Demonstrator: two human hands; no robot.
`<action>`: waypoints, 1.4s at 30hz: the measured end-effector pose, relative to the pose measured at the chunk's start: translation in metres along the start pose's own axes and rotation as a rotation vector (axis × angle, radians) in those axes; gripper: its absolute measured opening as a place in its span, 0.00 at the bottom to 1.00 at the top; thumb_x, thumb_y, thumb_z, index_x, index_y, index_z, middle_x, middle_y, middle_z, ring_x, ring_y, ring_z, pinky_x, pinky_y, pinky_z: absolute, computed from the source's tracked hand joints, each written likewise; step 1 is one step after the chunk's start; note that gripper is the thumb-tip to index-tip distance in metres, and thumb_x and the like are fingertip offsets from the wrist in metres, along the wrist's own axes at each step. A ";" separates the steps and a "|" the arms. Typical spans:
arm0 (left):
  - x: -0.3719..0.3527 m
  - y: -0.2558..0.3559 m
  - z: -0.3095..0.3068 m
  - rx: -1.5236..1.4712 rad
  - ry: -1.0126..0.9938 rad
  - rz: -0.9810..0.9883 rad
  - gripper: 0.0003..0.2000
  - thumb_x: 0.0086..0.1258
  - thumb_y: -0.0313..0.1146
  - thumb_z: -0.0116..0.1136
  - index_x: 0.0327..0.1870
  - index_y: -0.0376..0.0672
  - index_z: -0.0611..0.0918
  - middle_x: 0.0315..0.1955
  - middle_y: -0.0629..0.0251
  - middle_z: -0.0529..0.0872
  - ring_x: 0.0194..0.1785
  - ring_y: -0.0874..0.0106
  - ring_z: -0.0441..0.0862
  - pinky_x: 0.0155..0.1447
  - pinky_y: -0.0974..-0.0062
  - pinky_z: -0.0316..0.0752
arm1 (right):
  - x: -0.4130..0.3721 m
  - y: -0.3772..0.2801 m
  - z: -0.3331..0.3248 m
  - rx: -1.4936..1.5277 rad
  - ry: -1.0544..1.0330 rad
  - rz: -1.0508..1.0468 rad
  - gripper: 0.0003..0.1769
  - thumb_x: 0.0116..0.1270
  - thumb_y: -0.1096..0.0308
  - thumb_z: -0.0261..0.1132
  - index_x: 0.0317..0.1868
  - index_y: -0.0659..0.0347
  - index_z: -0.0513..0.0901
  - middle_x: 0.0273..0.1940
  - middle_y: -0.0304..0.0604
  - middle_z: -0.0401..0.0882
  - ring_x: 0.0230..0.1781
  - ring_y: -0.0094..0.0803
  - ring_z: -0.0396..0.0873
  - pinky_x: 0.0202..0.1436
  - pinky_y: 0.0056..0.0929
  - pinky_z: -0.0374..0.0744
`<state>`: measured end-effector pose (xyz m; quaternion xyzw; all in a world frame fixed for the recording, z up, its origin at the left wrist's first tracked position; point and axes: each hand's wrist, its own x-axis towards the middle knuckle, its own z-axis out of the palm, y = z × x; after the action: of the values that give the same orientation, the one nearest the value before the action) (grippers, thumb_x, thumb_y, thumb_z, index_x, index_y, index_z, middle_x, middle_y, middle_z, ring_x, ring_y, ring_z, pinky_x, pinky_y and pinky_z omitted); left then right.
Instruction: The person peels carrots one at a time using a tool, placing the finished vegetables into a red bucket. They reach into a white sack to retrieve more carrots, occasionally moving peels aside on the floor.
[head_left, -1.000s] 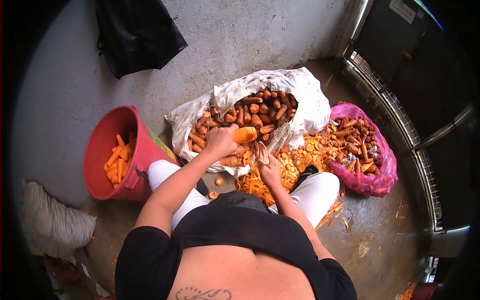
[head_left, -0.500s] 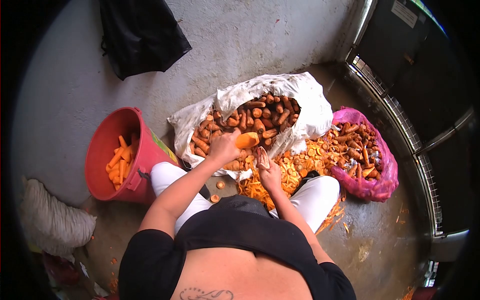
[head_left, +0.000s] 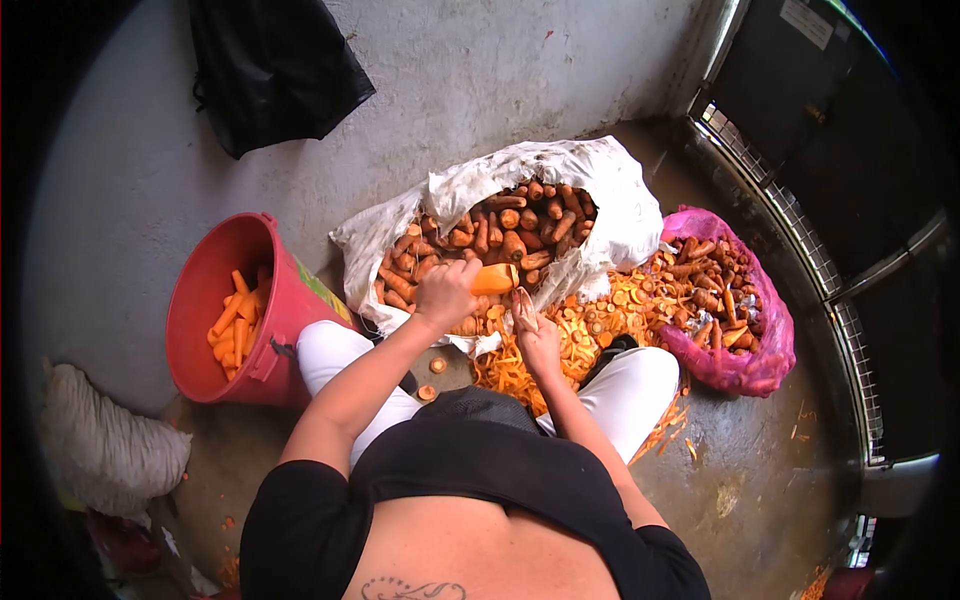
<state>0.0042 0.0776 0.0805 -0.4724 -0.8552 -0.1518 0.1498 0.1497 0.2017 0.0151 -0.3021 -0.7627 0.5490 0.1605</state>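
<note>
My left hand (head_left: 447, 293) is wrapped round the back end of a thick, bright orange carrot (head_left: 497, 279), whose front points right. Just below and right of the carrot's tip is my right hand (head_left: 538, 342), its fingers pressed together and pointing up. Whatever it grips is too small to make out. Beneath both hands lies a heap of orange peelings and cut carrot ends (head_left: 515, 375). Behind the carrot, a torn white sack (head_left: 625, 205) lies on its side, full of unpeeled carrots (head_left: 513, 243).
A red bucket (head_left: 290, 345) with peeled carrots (head_left: 238, 325) stands on the left. To the right sits a pink bag (head_left: 775, 350) holding carrots and scraps. A pale sack (head_left: 110, 440) leans at the lower left. A black bag (head_left: 275, 80) hangs on the wall.
The carrot and both hands stay close together, with only a slight shift in how the carrot is angled. The whole view has moved a little; the sack, bucket and bag look the same.
</note>
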 end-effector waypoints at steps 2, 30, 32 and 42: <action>0.000 0.001 0.001 -0.010 -0.023 -0.016 0.15 0.49 0.29 0.62 0.40 0.42 0.77 0.29 0.61 0.82 0.32 0.62 0.84 0.37 0.64 0.78 | 0.000 -0.005 -0.002 -0.034 -0.014 0.067 0.16 0.62 0.55 0.59 0.36 0.59 0.82 0.25 0.53 0.79 0.28 0.48 0.79 0.33 0.40 0.74; -0.004 -0.012 -0.015 -1.212 -0.861 -0.579 0.12 0.50 0.25 0.61 0.38 0.37 0.78 0.20 0.71 0.76 0.17 0.81 0.69 0.20 0.81 0.64 | -0.012 -0.005 -0.021 -0.240 -0.096 -0.089 0.18 0.65 0.51 0.60 0.40 0.58 0.84 0.25 0.49 0.80 0.26 0.39 0.79 0.33 0.34 0.75; -0.002 -0.011 -0.018 -1.252 -0.872 -0.550 0.11 0.47 0.24 0.60 0.35 0.35 0.78 0.19 0.69 0.76 0.16 0.80 0.70 0.18 0.79 0.64 | -0.013 -0.001 -0.023 -0.228 -0.107 -0.109 0.19 0.65 0.50 0.60 0.40 0.57 0.84 0.24 0.49 0.79 0.26 0.39 0.79 0.33 0.35 0.75; 0.023 0.001 -0.019 -1.232 -0.783 -0.188 0.16 0.48 0.27 0.67 0.41 0.39 0.78 0.30 0.73 0.80 0.34 0.81 0.76 0.41 0.80 0.71 | 0.001 0.031 -0.040 -0.332 -0.045 0.244 0.22 0.63 0.52 0.56 0.37 0.64 0.85 0.29 0.56 0.82 0.31 0.45 0.83 0.36 0.43 0.77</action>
<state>-0.0048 0.0882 0.1073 -0.4150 -0.6426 -0.4374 -0.4727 0.1803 0.2384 0.0000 -0.4020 -0.8039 0.4378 0.0238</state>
